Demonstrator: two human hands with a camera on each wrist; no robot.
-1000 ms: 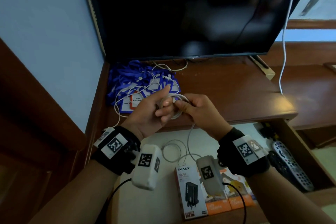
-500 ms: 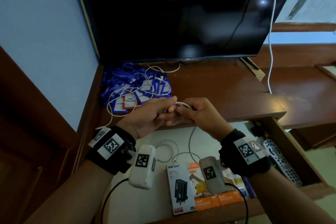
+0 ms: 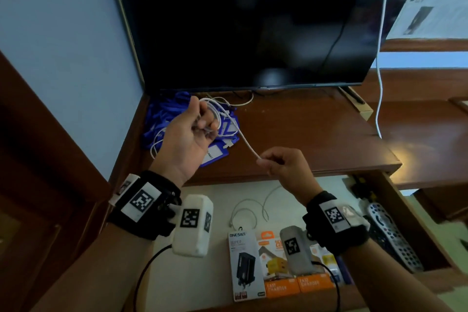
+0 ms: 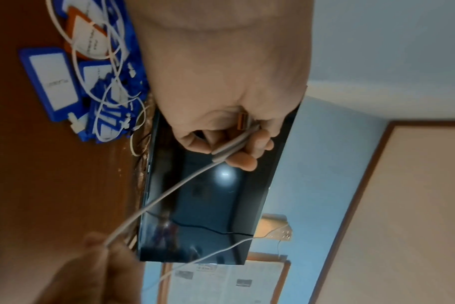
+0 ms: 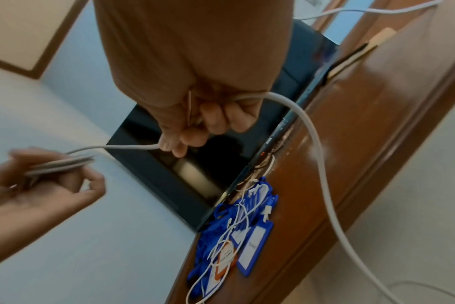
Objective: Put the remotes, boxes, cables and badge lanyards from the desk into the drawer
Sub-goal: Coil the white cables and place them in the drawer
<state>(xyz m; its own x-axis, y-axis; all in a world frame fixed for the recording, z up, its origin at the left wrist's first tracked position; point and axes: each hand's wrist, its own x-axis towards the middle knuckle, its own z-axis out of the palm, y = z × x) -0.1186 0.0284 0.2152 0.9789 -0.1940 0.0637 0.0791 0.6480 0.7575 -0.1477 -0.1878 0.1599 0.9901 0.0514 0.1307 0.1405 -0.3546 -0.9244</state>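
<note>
In the open drawer (image 3: pixel 395 213) nearest the camera lie charger boxes (image 3: pixel 247 265), a loose white cord (image 3: pixel 244 210) and remotes (image 3: pixel 393 238). Above its far edge the right hand (image 3: pixel 286 167) pinches a white cable (image 3: pixel 247 145) between thumb and curled fingers (image 5: pixel 216 119), the cable running taut to the left hand (image 3: pixel 187 139), whose fingers (image 4: pixel 249 144) curl round its coiled loops. Beyond, blue badge lanyards (image 3: pixel 228 129) tangled with more white cables lie on the worktop (image 3: pixel 304 134) before the dark television (image 3: pixel 253 23).

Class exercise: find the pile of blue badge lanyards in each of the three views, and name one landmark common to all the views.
Head: blue badge lanyards left of centre, on the desk, partly behind the left hand.
Left wrist: upper left.
Right wrist: lower centre.
Shared landmark: the dark TV screen.
</note>
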